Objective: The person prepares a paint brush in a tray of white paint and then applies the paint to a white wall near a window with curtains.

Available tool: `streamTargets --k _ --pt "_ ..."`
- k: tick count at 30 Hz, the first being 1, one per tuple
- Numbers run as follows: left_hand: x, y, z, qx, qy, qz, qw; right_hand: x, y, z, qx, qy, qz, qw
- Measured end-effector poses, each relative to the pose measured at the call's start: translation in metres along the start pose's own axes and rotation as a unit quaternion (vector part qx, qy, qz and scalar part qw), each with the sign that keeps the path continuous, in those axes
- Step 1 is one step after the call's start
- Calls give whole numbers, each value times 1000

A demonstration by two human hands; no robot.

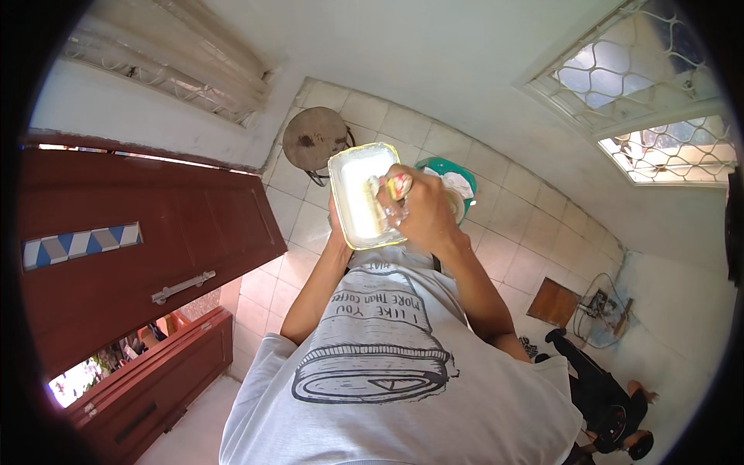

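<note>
My right hand grips the handle of a paint roller, fingers closed round it. The roller's pale sleeve lies over a rectangular paint tray that has white paint inside and yellow along its rim. At the tray's near left side is my left hand, holding it from the edge and below; most of its fingers are hidden. Beyond my right hand, partly covered by it, a green tub stands on the floor with a white cloth-like or plastic thing and a round container in it.
A round wooden-topped stool stands on the tiled floor past the tray. A dark red door juts in at left. At lower right are a brown board, tangled cables and another person in dark clothes. Grilled windows are in the walls.
</note>
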State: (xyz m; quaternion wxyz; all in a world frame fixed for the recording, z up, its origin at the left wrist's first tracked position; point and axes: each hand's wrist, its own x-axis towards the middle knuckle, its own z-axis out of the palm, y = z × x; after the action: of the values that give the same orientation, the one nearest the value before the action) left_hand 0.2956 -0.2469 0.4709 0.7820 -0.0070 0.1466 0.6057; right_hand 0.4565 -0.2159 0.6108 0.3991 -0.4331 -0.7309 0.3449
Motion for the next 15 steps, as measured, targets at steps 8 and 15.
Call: streamTargets --k 8,15 --pt "11 -12 -8 10 -8 -6 1000 17 -20 -4 12 42 -50 998" --pt "11 -8 -12 47 16 33 998 -1 -1 10 7 -46 -30 998"
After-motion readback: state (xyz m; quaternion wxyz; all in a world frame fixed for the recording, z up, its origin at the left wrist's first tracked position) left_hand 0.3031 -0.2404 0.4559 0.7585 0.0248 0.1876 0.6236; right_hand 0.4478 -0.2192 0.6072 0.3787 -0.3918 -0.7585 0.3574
